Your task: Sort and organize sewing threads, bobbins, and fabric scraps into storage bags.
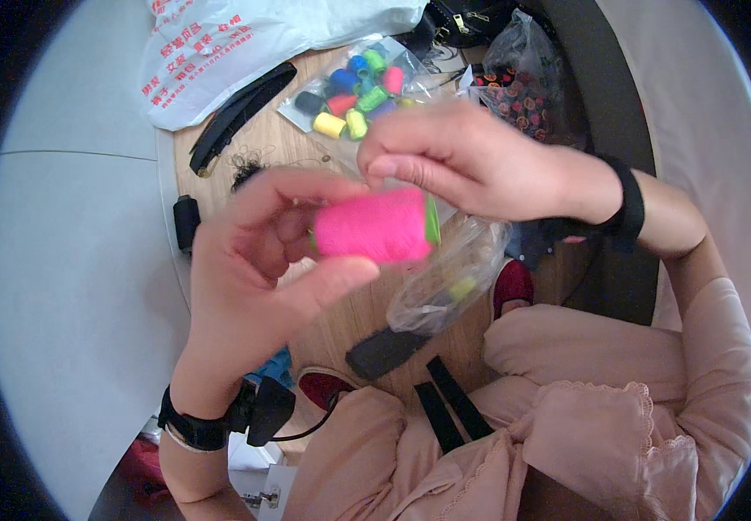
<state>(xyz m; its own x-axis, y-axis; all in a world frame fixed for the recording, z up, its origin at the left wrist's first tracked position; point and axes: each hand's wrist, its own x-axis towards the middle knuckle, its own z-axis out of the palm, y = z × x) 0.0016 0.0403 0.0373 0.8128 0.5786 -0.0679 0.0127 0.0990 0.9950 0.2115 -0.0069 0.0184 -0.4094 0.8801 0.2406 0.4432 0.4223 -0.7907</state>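
Observation:
My left hand holds a spool of bright pink thread on its side, with the fingers around its left end and the thumb along the lower side. Green shows at both ends of the spool. Just above the spool's right end is my right hand, its fingers curled in and the thumb pressed against them. Whether a thread is pinched there cannot be seen. Behind the right hand lies a clear bag of several colourful thread spools, partly hidden by that hand.
A black spool stands at left by the pale panel. Black straps and a white printed plastic bag lie farther up. A clear plastic bag and a dark block are on the wooden floor between red shoes.

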